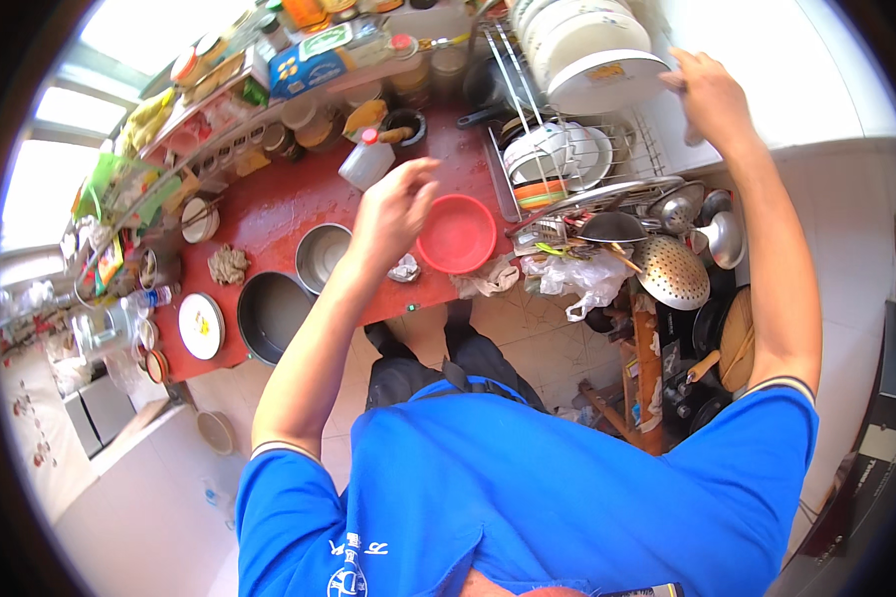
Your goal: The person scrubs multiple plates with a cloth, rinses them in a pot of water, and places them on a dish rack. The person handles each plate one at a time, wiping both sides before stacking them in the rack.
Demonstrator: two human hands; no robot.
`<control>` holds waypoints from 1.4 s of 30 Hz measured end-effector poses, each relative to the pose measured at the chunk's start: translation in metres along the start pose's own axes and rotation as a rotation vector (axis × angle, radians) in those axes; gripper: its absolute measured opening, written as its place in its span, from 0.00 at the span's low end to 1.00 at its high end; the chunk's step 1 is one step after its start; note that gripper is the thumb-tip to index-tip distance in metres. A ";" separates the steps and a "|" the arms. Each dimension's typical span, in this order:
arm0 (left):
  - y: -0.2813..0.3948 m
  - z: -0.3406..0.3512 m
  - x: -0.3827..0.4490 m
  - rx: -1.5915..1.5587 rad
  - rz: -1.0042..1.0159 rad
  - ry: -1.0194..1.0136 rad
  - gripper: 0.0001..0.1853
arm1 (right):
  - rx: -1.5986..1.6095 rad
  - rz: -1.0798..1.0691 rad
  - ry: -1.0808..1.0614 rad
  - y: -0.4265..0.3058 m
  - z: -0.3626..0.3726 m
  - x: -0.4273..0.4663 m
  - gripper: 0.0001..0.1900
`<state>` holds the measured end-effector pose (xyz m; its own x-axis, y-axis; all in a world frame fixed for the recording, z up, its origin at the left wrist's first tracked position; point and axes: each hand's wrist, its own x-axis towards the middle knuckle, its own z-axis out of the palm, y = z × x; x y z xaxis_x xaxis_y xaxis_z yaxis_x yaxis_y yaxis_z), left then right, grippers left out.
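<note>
My right hand point(705, 97) is raised at the upper right, its fingertips at the rim of a large white dish point(608, 82). Blur hides whether they grip it. This dish is the front one of several stacked on their edges atop a wire dish rack point(526, 82). My left hand point(403, 198) hangs over the red tabletop point(284, 186), empty, with its fingers loosely bent and apart. Just right of it is a red plastic basin point(457, 235). Below my left wrist sits a metal pot point(321, 257), partly covered by my forearm.
A dark round pan point(272, 317) and white plates point(201, 326) stand along the table's near edge. Behind are a plastic jug point(367, 160) and a mortar point(403, 127). Bowls point(560, 153) fill the lower rack. A perforated ladle point(672, 272) and plastic bags point(582, 276) hang at the right.
</note>
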<state>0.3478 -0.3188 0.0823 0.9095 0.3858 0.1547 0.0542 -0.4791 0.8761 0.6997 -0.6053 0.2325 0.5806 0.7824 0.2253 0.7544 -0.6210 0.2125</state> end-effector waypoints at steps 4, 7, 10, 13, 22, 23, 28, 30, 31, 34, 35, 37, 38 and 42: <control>-0.053 -0.079 -0.103 -0.104 -0.239 0.199 0.15 | 0.290 0.308 -0.101 -0.047 -0.054 -0.021 0.22; -0.104 -0.141 -0.187 -0.245 -0.410 0.380 0.14 | 0.454 0.434 -0.131 -0.091 -0.083 -0.045 0.22; -0.148 -0.201 -0.263 -0.216 -0.500 0.523 0.15 | 0.576 0.447 -0.201 -0.157 -0.095 -0.074 0.19; -0.194 -0.253 -0.331 -0.218 -0.630 0.613 0.15 | 0.674 0.274 -0.403 -0.247 -0.091 -0.095 0.17; -0.325 -0.358 -0.441 -0.270 -0.869 0.685 0.16 | 0.704 0.287 -0.809 -0.489 -0.065 -0.156 0.21; -0.336 -0.368 -0.450 -0.274 -0.900 0.682 0.17 | 0.708 0.303 -0.821 -0.505 -0.070 -0.157 0.21; -0.396 -0.410 -0.489 -0.316 -1.000 0.727 0.20 | 0.640 0.288 -0.843 -0.544 -0.077 -0.164 0.20; -0.418 -0.415 -0.501 -0.314 -1.031 0.769 0.20 | 0.603 0.293 -0.877 -0.558 -0.078 -0.160 0.21; -0.427 -0.418 -0.509 -0.308 -1.049 0.789 0.21 | 0.596 0.275 -0.878 -0.565 -0.076 -0.160 0.21; -0.471 -0.416 -0.540 -0.217 -1.040 0.818 0.26 | 0.565 0.105 -0.809 -0.576 -0.062 -0.162 0.25; -0.485 -0.423 -0.555 -0.166 -1.046 0.849 0.27 | 0.651 0.243 -0.901 -0.584 -0.072 -0.153 0.26; -0.486 -0.427 -0.546 -0.078 -0.983 0.730 0.32 | 0.743 0.375 -1.008 -0.600 -0.071 -0.155 0.30; -0.457 -0.421 -0.501 0.115 -1.027 0.640 0.33 | 0.803 0.499 -1.017 -0.609 -0.070 -0.165 0.29; -0.473 -0.410 -0.499 0.045 -1.077 0.778 0.35 | 0.633 0.258 -0.891 -0.606 -0.043 -0.185 0.22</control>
<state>-0.3008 0.0385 -0.2224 -0.0668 0.9268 -0.3696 0.6213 0.3285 0.7114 0.1223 -0.3755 0.1027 0.5622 0.5453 -0.6217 0.4524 -0.8322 -0.3208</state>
